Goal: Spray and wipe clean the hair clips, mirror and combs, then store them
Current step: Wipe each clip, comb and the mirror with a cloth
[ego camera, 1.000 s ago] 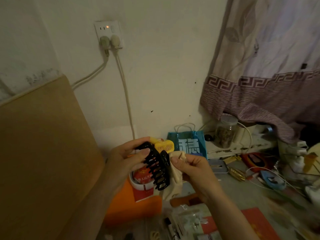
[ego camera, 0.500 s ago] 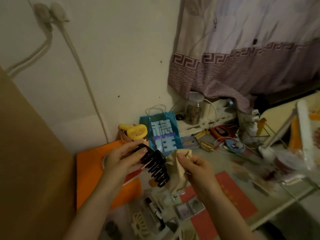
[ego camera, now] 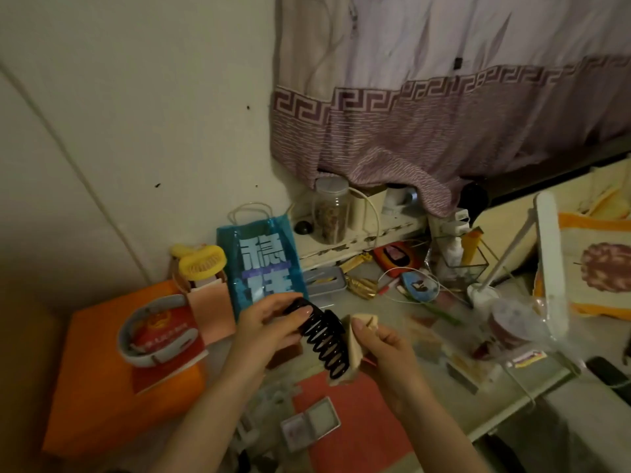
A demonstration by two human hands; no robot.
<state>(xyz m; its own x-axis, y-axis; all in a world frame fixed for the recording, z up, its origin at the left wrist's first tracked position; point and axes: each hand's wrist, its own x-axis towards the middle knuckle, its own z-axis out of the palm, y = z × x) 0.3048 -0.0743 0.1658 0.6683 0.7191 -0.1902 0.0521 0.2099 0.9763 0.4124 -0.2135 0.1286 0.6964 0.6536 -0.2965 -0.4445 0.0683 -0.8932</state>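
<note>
Black claw hair clip [ego camera: 324, 339], long curved teeth, held above the bench, tilted, upper end pinched by left hand [ego camera: 269, 329]; beige cloth [ego camera: 356, 339] bunched against its right side, pinched in right hand [ego camera: 386, 349].

Cloth [ego camera: 355, 339] mostly hidden behind black clip [ego camera: 324, 339] and right hand [ego camera: 386, 349]. Items on table [ego camera: 426, 380] right of hand blurred, not identifiable. Both forearms cut off at bottom edge.
</note>
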